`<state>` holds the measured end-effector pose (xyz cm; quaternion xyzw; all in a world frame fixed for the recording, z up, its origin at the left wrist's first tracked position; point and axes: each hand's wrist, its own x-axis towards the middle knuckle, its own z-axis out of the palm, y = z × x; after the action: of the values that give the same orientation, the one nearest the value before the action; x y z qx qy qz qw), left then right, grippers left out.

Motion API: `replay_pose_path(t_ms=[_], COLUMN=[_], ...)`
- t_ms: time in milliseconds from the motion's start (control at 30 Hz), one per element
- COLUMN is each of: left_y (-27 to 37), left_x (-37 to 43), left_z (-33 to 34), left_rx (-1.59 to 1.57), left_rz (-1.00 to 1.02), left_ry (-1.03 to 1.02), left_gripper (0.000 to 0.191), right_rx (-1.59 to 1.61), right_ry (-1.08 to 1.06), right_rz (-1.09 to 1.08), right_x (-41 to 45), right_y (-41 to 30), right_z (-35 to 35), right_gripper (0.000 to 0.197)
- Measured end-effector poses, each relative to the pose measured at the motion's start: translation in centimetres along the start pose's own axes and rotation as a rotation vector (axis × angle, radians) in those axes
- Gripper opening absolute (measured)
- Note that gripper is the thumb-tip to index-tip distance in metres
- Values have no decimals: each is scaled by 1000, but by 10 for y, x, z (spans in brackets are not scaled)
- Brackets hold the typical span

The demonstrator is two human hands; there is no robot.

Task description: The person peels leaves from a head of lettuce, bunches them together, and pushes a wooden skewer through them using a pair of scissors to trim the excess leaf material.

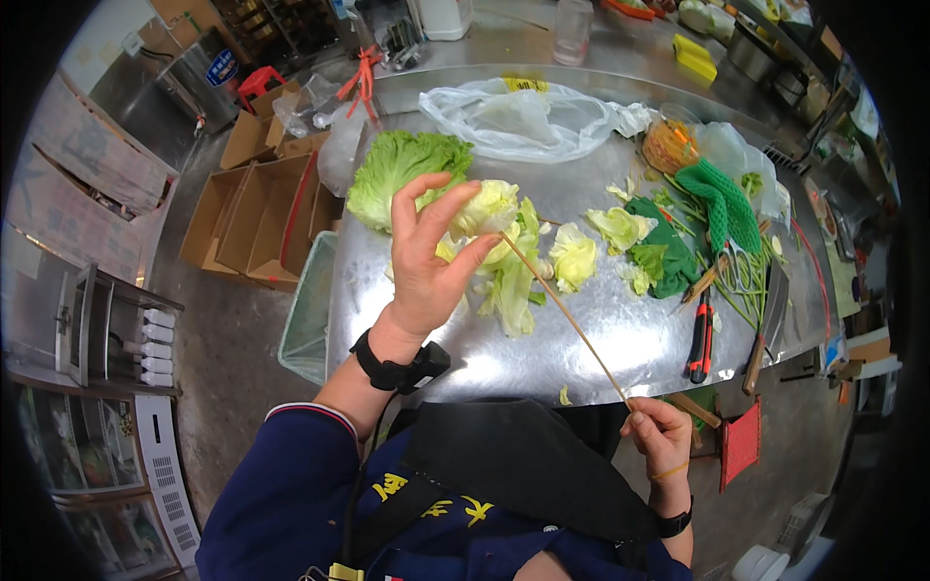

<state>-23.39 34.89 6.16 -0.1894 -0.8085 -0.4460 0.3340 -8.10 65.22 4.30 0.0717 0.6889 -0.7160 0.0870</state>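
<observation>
My left hand is raised over the left part of the steel table, its fingers and thumb around a small pale lettuce piece. My right hand, past the table's near edge, pinches the lower end of a thin wooden skewer. The skewer slants up to the lettuce piece; whether its tip is inside cannot be told. A leafy green lettuce lies behind my left hand. Loose lettuce leaves lie below the held piece, and another pale piece rests to the right.
Scissors, a red-black utility knife, a large knife and green stems lie on the right. A clear plastic bag spreads along the back. A green-lined bin and cardboard boxes stand left of the table.
</observation>
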Motion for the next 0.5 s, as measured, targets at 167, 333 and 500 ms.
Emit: replay_pose_path(t_ms=[167, 333, 500], left_y=[9, 16, 19], left_x=[-4, -8, -18], left_z=[4, 11, 18], left_rx=[-53, -74, -202], left_rz=[-49, 16, -2], left_ry=[-7, -43, -68], left_gripper=[52, 54, 55], right_rx=[130, 184, 316], right_ry=[-92, -156, -277], right_rz=[135, 222, 368], right_x=[2, 3, 6], right_y=[2, -1, -4], right_z=[5, 8, 11], right_gripper=[20, 21, 21])
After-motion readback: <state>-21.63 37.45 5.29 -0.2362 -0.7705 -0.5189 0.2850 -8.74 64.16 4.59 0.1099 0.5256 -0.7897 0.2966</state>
